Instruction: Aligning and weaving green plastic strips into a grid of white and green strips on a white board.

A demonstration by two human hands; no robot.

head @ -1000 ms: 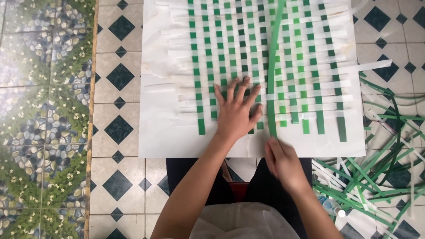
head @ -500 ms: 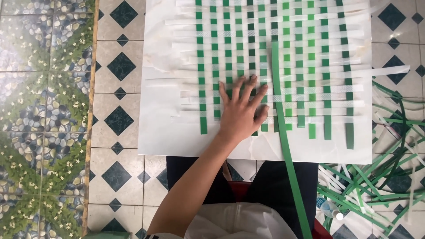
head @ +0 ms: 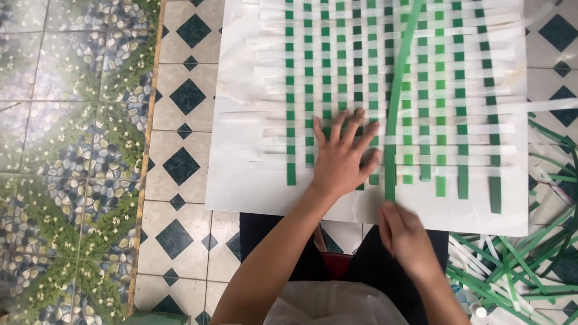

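I count two hands in my view. My left hand (head: 343, 157) lies flat and fully spread, all five fingers fanned, pressing on the lower middle of the woven mat (head: 385, 96) and gripping nothing. My right hand (head: 406, 235) sits just below the sheet's near edge, fingers curled at the bottom end of one loose green strip (head: 396, 102); it appears to pinch that end, though motion blur keeps me from being sure how tight the hold is. That single strip runs up from the hand, across the mat, curving slightly toward the top edge of the view, lying over the weave right of my left hand. The mat rests on one white sheet (head: 241, 186) spread on the tiled floor (head: 180, 96). In the weave I count about eleven green vertical strips, in darker and lighter shades, crossed by many white horizontal strips whose number I cannot fix, since the top is cut off. At the right, beside the sheet, a pile of spare strips (head: 518, 265), green and white, lies tangled on the floor, too jumbled to count.
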